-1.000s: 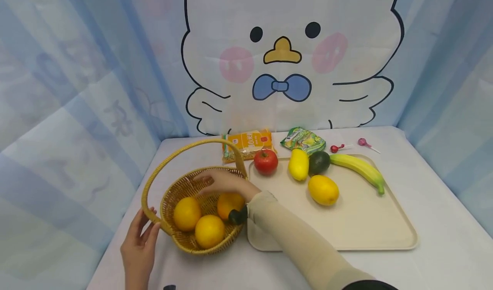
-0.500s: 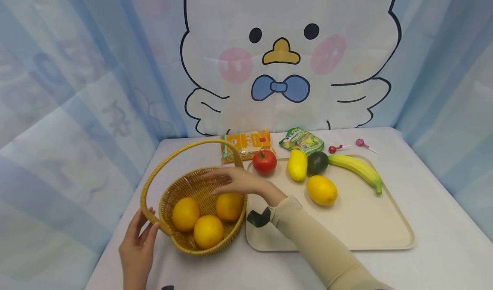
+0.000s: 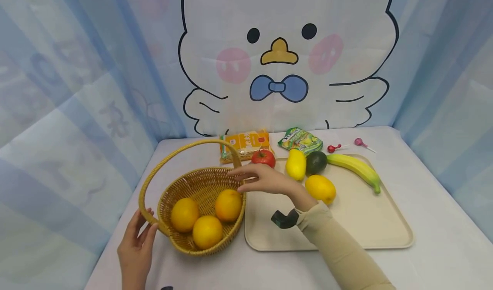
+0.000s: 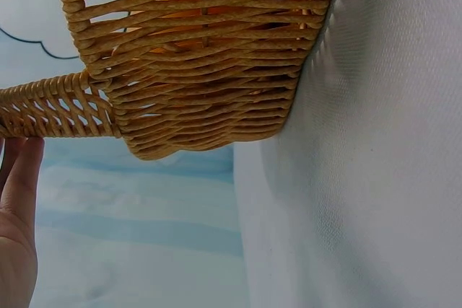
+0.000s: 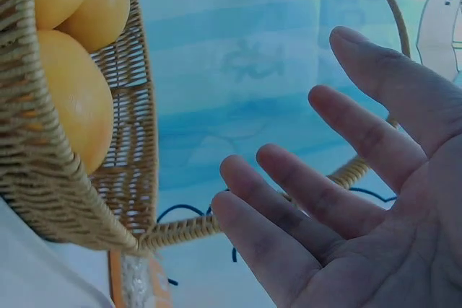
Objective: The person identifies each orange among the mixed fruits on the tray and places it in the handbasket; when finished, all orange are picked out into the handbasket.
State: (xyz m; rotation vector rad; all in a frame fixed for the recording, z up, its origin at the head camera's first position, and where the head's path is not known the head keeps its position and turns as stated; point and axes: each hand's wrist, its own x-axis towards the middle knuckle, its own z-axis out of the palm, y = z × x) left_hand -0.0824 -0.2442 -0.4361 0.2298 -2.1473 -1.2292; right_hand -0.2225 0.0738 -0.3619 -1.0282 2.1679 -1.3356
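Note:
A woven basket [image 3: 202,185] with a tall arched handle [image 3: 184,146] stands at the left of the table, with three oranges [image 3: 208,232] in it. My left hand [image 3: 135,249] pinches the foot of the handle between thumb and fingers; in the left wrist view, fingertips [image 4: 30,151] touch the handle. Over the basket's right rim, my right hand [image 3: 269,179] hovers with nothing in it. Its fingers [image 5: 285,182] are spread and loosely bent in the right wrist view. Below it lies a beige tray [image 3: 358,226]. A red apple [image 3: 263,157] is partly hidden behind this hand.
On the tray lie a lemon [image 3: 320,189], a yellow oblong fruit [image 3: 296,164], an avocado [image 3: 316,163] and a banana [image 3: 356,168]. Behind it are an orange packet [image 3: 246,144], a green packet [image 3: 300,140], a red lollipop [image 3: 332,149] and a pink lollipop [image 3: 359,142].
My right hand has moved right, out from over the basket's middle to its right rim, uncovering the right orange. The left hand stays at the handle.

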